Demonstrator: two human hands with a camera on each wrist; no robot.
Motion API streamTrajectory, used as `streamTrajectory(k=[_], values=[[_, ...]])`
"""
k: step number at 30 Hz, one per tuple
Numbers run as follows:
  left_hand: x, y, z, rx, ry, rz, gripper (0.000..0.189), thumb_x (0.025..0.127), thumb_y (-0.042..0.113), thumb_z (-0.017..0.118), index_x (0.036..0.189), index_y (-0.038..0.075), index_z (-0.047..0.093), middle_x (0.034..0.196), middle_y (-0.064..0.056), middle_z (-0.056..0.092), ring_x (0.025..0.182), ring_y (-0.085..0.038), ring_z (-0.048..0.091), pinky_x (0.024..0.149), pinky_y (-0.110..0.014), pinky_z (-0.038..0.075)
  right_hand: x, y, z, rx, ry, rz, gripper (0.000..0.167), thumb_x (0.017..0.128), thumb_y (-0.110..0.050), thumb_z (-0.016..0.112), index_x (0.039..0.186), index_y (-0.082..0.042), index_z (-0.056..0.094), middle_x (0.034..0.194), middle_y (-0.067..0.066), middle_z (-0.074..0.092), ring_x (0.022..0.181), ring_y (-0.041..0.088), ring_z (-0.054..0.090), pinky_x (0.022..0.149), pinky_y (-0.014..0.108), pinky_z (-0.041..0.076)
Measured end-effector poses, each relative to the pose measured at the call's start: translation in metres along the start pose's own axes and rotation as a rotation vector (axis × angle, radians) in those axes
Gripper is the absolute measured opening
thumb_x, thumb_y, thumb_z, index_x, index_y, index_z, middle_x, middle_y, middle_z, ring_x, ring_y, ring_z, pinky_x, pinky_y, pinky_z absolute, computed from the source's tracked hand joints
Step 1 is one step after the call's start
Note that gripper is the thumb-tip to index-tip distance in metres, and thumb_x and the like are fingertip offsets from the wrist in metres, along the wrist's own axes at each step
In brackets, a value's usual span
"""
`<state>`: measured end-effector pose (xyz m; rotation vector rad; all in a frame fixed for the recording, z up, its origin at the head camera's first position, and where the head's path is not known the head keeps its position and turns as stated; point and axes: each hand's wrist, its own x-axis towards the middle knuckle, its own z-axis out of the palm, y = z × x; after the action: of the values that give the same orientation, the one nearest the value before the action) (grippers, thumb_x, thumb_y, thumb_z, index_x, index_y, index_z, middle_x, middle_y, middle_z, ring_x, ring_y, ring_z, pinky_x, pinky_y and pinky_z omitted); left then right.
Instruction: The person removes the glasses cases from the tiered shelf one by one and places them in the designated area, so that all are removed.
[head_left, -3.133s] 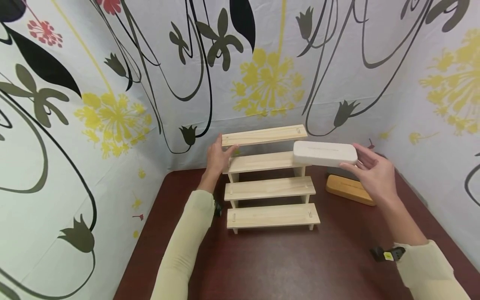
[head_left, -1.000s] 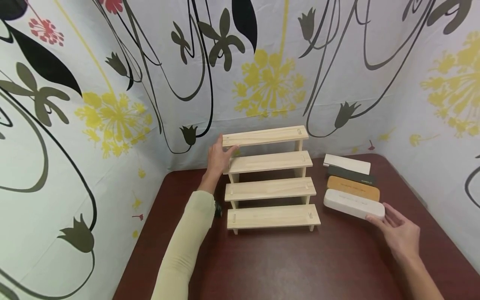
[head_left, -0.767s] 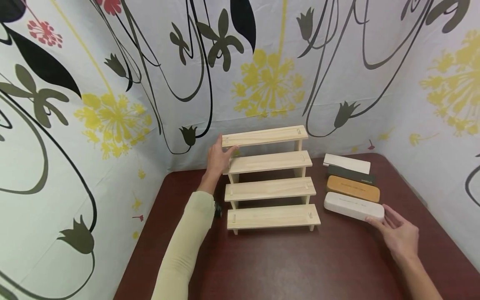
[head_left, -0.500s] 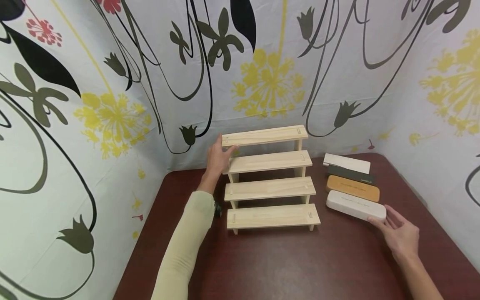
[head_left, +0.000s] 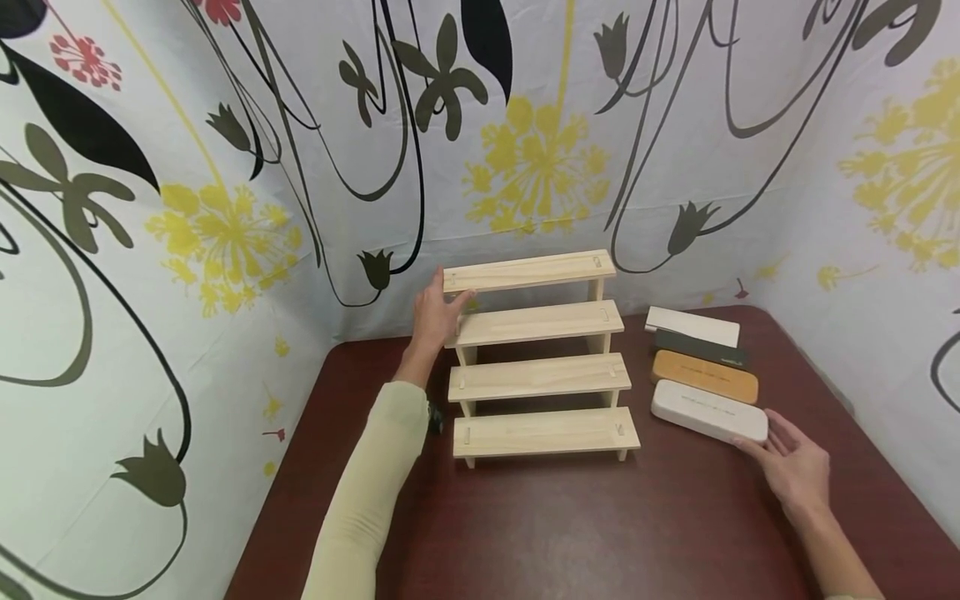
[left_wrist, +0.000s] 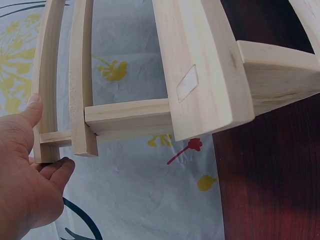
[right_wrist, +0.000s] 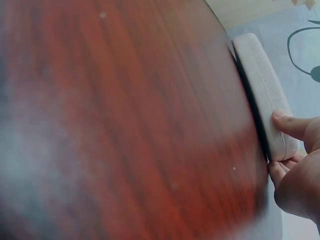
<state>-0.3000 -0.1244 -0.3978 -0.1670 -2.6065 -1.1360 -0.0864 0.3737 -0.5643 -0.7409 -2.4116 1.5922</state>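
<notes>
A pale wooden tiered shelf rack (head_left: 540, 381) with several steps stands near the back of the table. My left hand (head_left: 437, 313) grips the left end of its top step; in the left wrist view, the thumb lies on one side of that board (left_wrist: 48, 75) and the fingers curl round its end. At the right, my right hand (head_left: 797, 467) pinches the near end of a white glasses case (head_left: 708, 410). Seen from the right wrist, the thumb presses one side of the case (right_wrist: 262, 92) with fingers beneath, and the case sits at table level.
Behind the white case lie an orange case (head_left: 705, 377), a dark green case (head_left: 701, 348) and a flat white case (head_left: 693, 326) in a row. The dark red table (head_left: 555, 525) meets flower-printed cloth walls (head_left: 540, 100) at the back and sides.
The white glasses case has gone from beside the rack's upper steps down and right to the table, in front of the orange case, with my right hand. My left hand stays put.
</notes>
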Motion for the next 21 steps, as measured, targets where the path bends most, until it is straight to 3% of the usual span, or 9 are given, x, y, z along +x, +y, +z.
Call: streamTrajectory(k=[13,21], values=[[-0.0004,-0.0013,0.0019,0.010,0.002,0.005,0.090,0.102,0.046,0.073,0.166,0.000,0.030,0.160,-0.025,0.047,0.146,-0.042,0.046,0.119,-0.054,0.040,0.0032,0.0039,0.0019,-0.035,-0.012,-0.024,0.091,0.098,-0.029,0.081,0.167,-0.001,0.029,0.166,0.029,0.033,0.151,0.043,0.036,0.100,0.014,0.046],[-0.0017,0.0022,-0.0001,0.005,-0.011,-0.009,0.092,0.101,0.047,0.073,0.167,0.002,0.028,0.158,-0.026,0.049,0.140,-0.044,0.052,0.115,-0.054,0.044,0.0027,0.0065,-0.0031,-0.065,-0.077,-0.055,0.100,0.098,-0.038,0.079,0.170,-0.003,0.018,0.169,0.031,0.023,0.153,0.048,0.028,0.103,0.016,0.045]])
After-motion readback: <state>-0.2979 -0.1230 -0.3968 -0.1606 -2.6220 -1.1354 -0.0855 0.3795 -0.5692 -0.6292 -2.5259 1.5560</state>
